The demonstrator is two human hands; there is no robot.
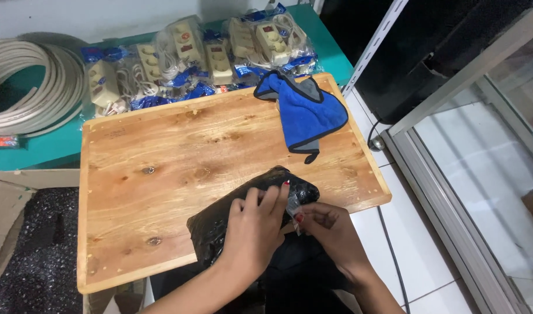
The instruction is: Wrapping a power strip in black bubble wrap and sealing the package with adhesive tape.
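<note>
A black plastic-wrapped package (220, 224) lies on the near edge of a wooden board (162, 168). My left hand (255, 229) rests flat on top of the package, fingers spread, pressing it down. My right hand (327, 224) is at the package's right end, pinching a strip of clear tape or plastic (292, 206) between thumb and fingers. A blue cloth with dark trim (304, 110) lies crumpled at the board's far right corner, away from both hands.
Several bagged cream power strips (191, 58) lie on a teal surface behind the board. A coil of white cable (28, 81) sits at the far left. Black bubble wrap (39, 256) and cardboard are at the lower left. A glass cabinet with metal frame (452, 163) stands right.
</note>
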